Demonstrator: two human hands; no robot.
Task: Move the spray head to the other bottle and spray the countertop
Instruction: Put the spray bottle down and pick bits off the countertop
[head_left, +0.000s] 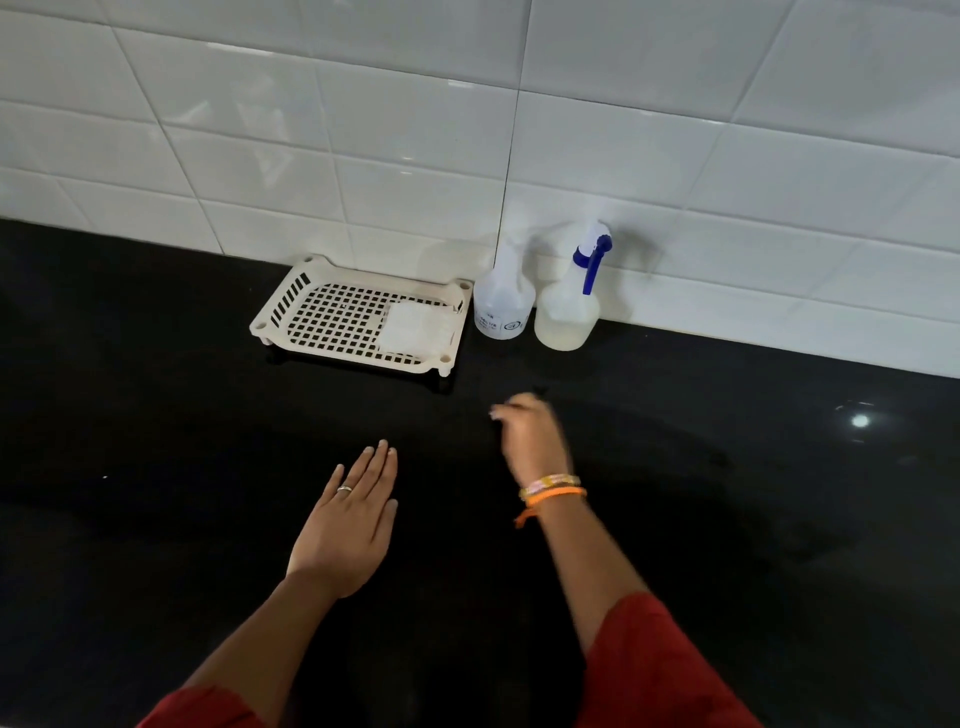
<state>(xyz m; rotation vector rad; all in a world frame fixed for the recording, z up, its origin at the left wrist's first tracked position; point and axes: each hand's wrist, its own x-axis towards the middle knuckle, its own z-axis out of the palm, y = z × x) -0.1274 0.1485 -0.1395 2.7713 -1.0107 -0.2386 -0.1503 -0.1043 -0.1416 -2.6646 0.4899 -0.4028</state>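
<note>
both hands empty: left hand (347, 525) flat, right hand (530, 434) blurred, loosely curled. spray head (592, 254) sits on right bottle (567, 317) by wall; should steady that bottle, unscrew collar, move to left bottle (503, 306).

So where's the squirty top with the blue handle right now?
In the head view, the spray head sits on the right-hand bottle at the back of the black countertop, against the white tiled wall, beside the labelled bottle.

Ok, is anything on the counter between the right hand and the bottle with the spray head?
Nothing visible. Bare black countertop lies between the right hand and the spray-head bottle; the other bottle stands just left of that path.
</note>
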